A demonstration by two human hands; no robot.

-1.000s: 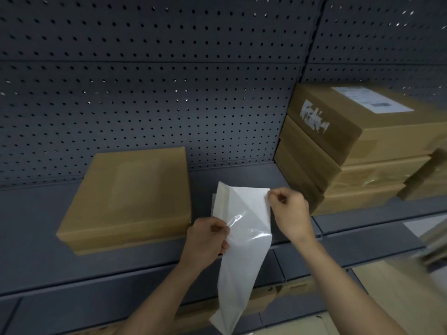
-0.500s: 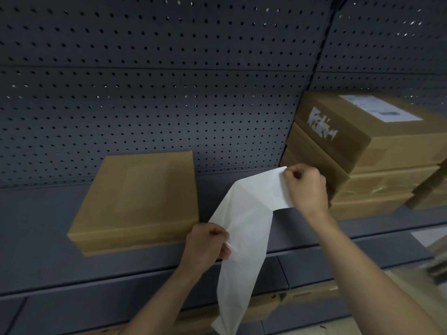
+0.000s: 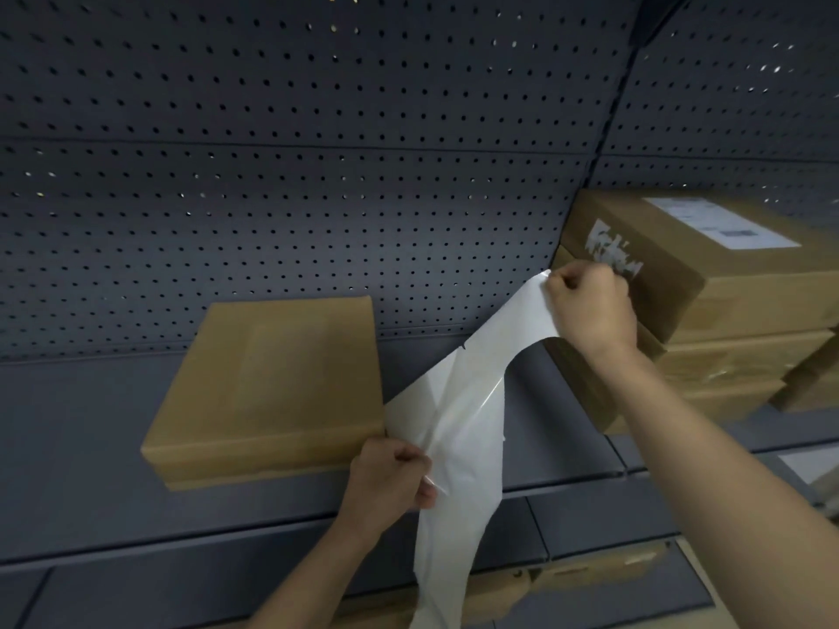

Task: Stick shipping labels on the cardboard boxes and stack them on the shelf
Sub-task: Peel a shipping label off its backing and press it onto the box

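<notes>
Grey shelf point(image 3: 91, 447) holds one box point(image 3: 272, 383) alone and a stack point(image 3: 726, 320) at right. Left hand point(image 3: 390, 478) pinches the white backing point(image 3: 458, 447) low; right hand point(image 3: 590, 306) pinches the label point(image 3: 522, 320) up high, peeling.

We have a single view, from a wide-angle camera worn on the head, so no second view shares any of the scene. It faces forward and slightly down at a grey shelf point(image 3: 91, 447) backed by pegboard point(image 3: 318, 197), near enough that both forearms reach in from the bottom edge. The left hand point(image 3: 390, 478) sits low and centre; the right hand point(image 3: 590, 306) is higher, to the right. Past the left fingers lies a lone cardboard box point(image 3: 272, 388); behind the right fingers stands a box stack point(image 3: 744, 320). Straight lines bow toward the edges.
</notes>
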